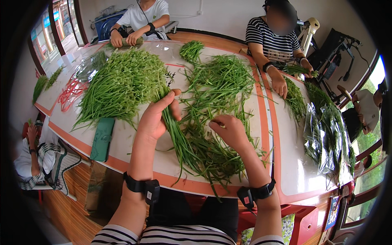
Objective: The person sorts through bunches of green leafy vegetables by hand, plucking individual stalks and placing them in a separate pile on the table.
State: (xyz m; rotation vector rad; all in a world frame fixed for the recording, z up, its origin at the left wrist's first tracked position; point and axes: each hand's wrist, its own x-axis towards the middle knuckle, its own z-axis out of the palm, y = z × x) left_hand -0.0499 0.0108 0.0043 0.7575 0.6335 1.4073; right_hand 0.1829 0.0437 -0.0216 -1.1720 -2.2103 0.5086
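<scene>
My left hand point(157, 112) is closed around a bunch of flowering chives point(176, 132), long green stalks whose lower ends trail toward the table's near edge. Over the loose green stalks point(220, 159) to its right hovers my right hand point(230, 130), fingers curled and thumb pressed to them; whether a stalk is between them is too small to tell. A big heap of chives with pale bud tips point(126, 77) lies to the left of my hands. Another loose heap point(222, 77) spreads beyond my right hand.
A green phone case point(102, 139) lies at the near left edge, with red ties point(69, 96) farther left. Across the table one person point(147, 20) grips a bundle; another point(273, 45) handles stalks at the right. Clear plastic bags of greens point(326, 139) lie far right.
</scene>
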